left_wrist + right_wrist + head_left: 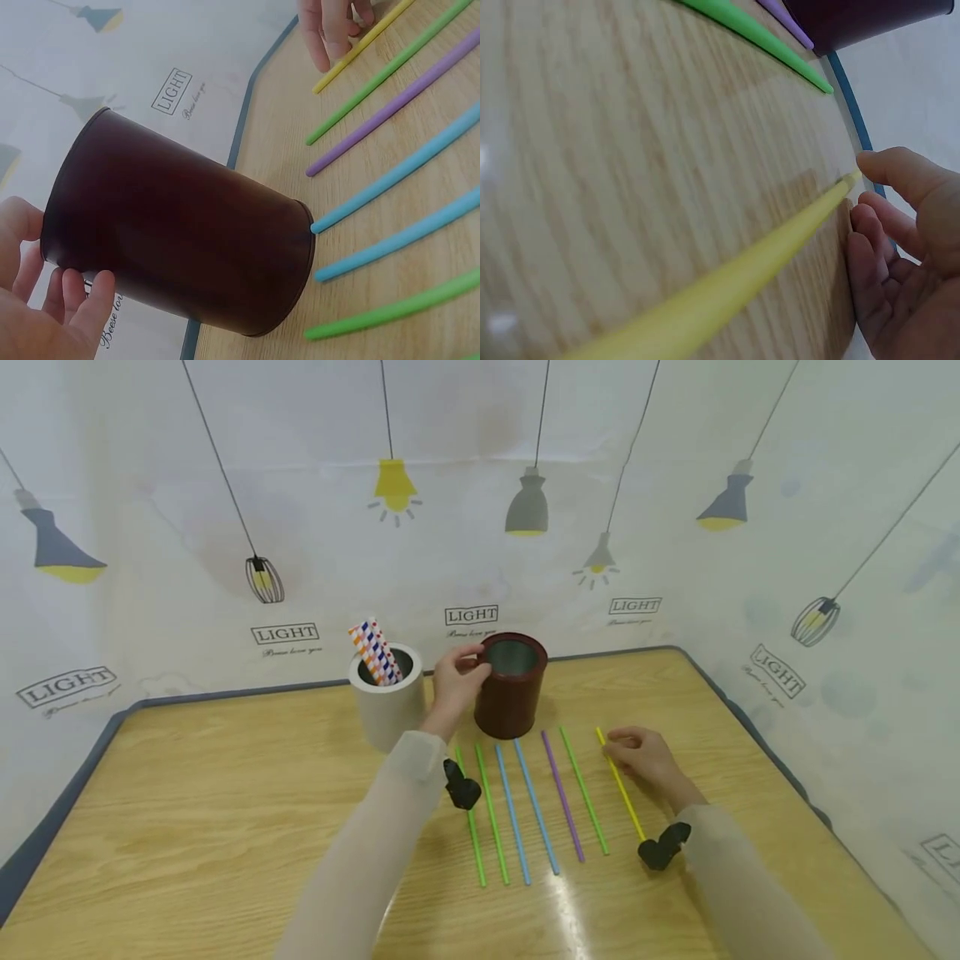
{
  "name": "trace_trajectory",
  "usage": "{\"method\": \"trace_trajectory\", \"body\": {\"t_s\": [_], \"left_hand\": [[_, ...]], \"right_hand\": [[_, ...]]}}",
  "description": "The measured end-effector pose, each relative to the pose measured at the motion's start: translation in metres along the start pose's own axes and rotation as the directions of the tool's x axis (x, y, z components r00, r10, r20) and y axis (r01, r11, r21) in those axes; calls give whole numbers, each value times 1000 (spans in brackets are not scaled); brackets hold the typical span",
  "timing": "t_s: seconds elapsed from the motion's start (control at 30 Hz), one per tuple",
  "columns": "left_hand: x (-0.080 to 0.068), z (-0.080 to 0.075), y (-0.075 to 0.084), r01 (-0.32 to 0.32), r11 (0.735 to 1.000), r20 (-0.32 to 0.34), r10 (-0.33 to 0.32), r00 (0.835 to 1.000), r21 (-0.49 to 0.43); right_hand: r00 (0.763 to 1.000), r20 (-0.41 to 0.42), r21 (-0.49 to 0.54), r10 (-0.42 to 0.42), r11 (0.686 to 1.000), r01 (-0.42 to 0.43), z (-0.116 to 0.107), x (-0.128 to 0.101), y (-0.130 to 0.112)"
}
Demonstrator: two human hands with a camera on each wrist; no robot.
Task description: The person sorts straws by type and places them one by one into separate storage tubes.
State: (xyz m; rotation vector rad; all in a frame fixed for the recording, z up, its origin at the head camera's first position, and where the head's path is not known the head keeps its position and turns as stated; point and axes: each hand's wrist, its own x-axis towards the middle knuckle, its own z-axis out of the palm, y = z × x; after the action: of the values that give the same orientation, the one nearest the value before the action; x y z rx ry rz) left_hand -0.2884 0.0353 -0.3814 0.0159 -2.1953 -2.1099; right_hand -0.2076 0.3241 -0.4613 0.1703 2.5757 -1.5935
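In the head view my left hand [455, 685] is at the upper left side of a dark red cylindrical container [507, 706], gripping it near the rim. The left wrist view shows the fingers [97, 304] curled against the container's upper edge. My right hand [648, 760] is at the far end of a yellow straw [624, 793] lying on the table. In the right wrist view the thumb meets the straw's tip, and a gap shows between thumb and index finger. Left of it lie a green straw [585, 792], a purple straw [562, 797] and blue straws [512, 814].
A white cylindrical container [386, 714] holding patterned paper straws [375, 652] stands left of the red one. Two more green straws [493, 818] lie leftmost in the row, partly under the left wrist. The wooden table [225, 810] meets a lamp-printed backdrop [315, 527] behind.
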Motion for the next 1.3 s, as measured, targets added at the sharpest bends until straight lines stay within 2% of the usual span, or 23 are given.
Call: {"method": "trace_trajectory", "body": {"t_s": [0.27,0.43,0.73,1.07,1.3], "left_hand": [[1,0,0,1,1000,-3,-1,1000,10],[-1,0,2,17,1000,-1,-17,1000,24],[0,0,2,17,999,3,-17,1000,37],[-1,-1,4,24,999,9,-24,1000,36],[0,-1,4,30,999,4,-30,1000,41]], "right_hand": [[999,-41,-180,-35,983,27,5,-1,-1],[998,-52,-218,-36,976,24,5,0,-1],[997,-62,-231,-38,973,23,2,1,-1],[996,-80,-164,33,985,-46,4,1,-7],[995,-97,-176,29,983,-46,6,1,-9]]}}
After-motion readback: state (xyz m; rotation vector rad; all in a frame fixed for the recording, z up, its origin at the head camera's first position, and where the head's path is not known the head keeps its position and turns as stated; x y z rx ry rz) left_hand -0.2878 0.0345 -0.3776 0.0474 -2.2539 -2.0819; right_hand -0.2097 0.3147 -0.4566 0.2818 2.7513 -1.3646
